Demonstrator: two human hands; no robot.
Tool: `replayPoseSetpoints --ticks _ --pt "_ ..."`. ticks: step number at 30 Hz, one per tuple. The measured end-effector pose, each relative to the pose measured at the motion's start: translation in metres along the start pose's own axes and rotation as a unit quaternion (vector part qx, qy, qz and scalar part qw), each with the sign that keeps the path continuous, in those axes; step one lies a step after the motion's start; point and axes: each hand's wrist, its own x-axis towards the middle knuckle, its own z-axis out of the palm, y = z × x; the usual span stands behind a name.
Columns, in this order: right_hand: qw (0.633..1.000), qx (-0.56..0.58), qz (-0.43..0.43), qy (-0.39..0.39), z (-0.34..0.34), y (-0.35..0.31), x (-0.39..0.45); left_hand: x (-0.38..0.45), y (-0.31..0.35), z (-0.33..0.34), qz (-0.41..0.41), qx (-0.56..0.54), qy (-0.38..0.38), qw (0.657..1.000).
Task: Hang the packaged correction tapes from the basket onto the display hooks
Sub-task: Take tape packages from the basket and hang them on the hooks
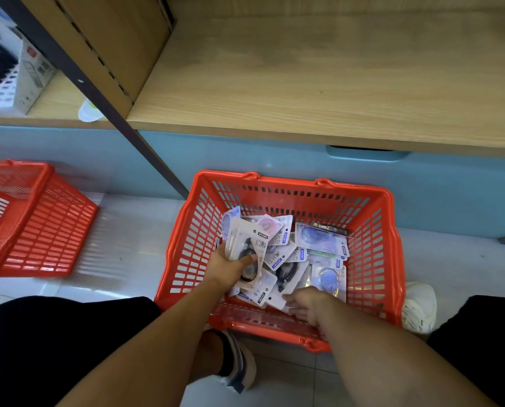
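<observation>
Left hand (229,264): reaches down into the orange basket (371,254), thumb and fingers (247,259) curled round a small stack of packaged correction tapes (250,239), held upright above the pile.

Right hand (305,304): lowered at the near wall of the same basket, palm down, fingers extended and touching the near edge of the loose packets (319,248); whether it pinches one cannot be told.

Packets: flat card-backed blister packs, white and pale blue, with clear plastic bubbles over round tape bodies in black, pink and blue; they lie overlapping and tilted across the basket floor.

Basket: rigid orange plastic, slotted lattice walls, hinged handles folded down at far and near rims; it stands on the floor between the person's feet.

Second orange basket (31,218): same make, on the floor to the left, well apart.

Surroundings: pale glossy floor tiles (133,239); a light wood-grain shelf (319,83) above a pale blue base panel (451,186); a dark slotted upright (104,92) dividing the shelving; boxed goods (13,69) on the left shelf.
</observation>
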Motion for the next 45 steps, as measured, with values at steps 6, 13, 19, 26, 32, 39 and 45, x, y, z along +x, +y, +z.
replayPoseSetpoints --ticks 6,13,19,26,32,39,45 --pt "0.991 0.113 -0.005 0.077 -0.005 -0.004 0.000 0.001 0.002 -0.003 0.001 0.009 0.036 0.999" --pt "0.888 0.110 -0.189 0.406 -0.034 -0.003 -0.034 0.001 0.016 0.004 0.016 -0.042 0.052 0.998" --pt "0.808 -0.152 -0.474 0.315 -0.042 -0.023 -0.064 -0.001 0.023 0.003 0.031 -0.076 0.047 0.996" --pt "0.808 -0.278 -0.516 0.059 -0.045 -0.114 -0.118 -0.003 0.026 -0.002 0.009 -0.034 -0.065 0.997" --pt "0.819 -0.271 -0.505 0.027 -0.042 -0.131 -0.127 -0.014 0.031 0.002 -0.023 -0.006 -0.230 0.973" --pt "0.854 -0.127 -0.489 0.124 -0.025 -0.108 -0.096 -0.007 0.028 0.003 -0.028 -0.016 -0.244 0.969" --pt "0.902 0.070 -0.375 0.201 -0.018 -0.096 -0.073 0.001 0.014 0.011 -0.015 0.043 -0.230 0.972"
